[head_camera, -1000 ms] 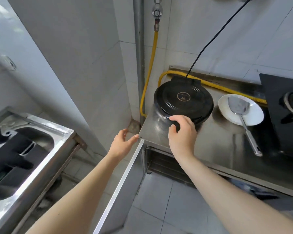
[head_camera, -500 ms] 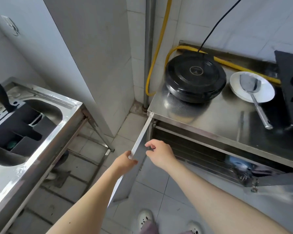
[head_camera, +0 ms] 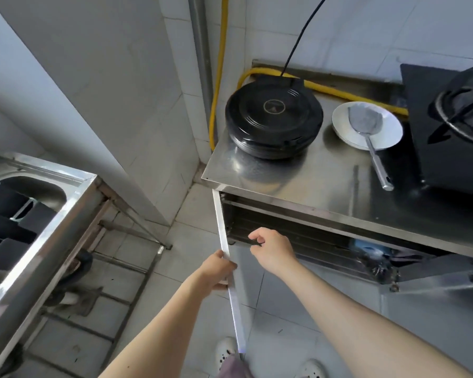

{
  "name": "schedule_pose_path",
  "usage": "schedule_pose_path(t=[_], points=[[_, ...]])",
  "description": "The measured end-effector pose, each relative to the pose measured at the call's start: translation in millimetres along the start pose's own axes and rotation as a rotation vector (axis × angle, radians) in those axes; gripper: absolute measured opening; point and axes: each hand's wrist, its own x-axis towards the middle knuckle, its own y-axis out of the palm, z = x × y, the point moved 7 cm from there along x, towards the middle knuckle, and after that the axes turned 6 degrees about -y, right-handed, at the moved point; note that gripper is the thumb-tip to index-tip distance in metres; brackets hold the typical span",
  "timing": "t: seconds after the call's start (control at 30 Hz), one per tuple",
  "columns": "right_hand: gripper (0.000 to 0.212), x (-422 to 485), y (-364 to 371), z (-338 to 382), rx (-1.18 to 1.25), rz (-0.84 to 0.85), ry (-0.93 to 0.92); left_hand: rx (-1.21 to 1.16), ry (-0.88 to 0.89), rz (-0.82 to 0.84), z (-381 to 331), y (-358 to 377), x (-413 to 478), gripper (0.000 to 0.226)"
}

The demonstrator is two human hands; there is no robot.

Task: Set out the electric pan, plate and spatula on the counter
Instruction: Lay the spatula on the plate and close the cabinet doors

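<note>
Steel cabinet door (head_camera: 222, 230) stands ajar below the desk, its edge gripped by the left hand (head_camera: 216, 271), fingers curled round it. The right hand (head_camera: 273, 252) hovers at the opening, fingers loosely curled and empty. Beyond, on the desk (head_camera: 298, 181), the black electric pan (head_camera: 273, 118) sits closed beside the white plate (head_camera: 391, 129), with the spatula (head_camera: 365, 121) resting in it. All three appear set out, and only closing the cabinet seems left.

pan (head_camera: 273, 120) left on counter (head_camera: 325, 184) | plate (head_camera: 388, 135) right | spatula (head_camera: 369, 132) on plate
</note>
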Motion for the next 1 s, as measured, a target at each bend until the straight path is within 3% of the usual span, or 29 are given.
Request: schedule_pose_path(t=[0.27,0.47,0.67,0.8,0.9,1.0], points=[[0.033,-8.1,-88.6,-82.0,0.057,-0.205,0.094,-0.365,0.071,0.058,-72.5,116.6,20.4,0.031],[0.031,-20.4,-144.6,-160.4,0.057,-0.315,0.242,-0.208,0.123,-0.069,-108.7,131.6,49.2,0.026],[0.028,-29.3,-157.3,-209.4,0.103,-0.265,0.319,-0.44,0.282,-0.057,-137.8,154.5,62.4,0.068],[0.026,-35.4,-168.1,-226.9,0.129,-0.259,0.307,-0.572,0.272,-0.085,-139.1,161.5,66.6,0.05],[0.026,-41.7,-178.5,-238.2,0.151,-0.269,0.304,-0.61,0.262,-0.027,-138.1,172.0,64.7,0.05],[0.026,-51.2,-187.8,-248.2,0.168,-0.297,0.312,-0.463,0.183,0.032,-135.1,206.5,55.1,0.038]])
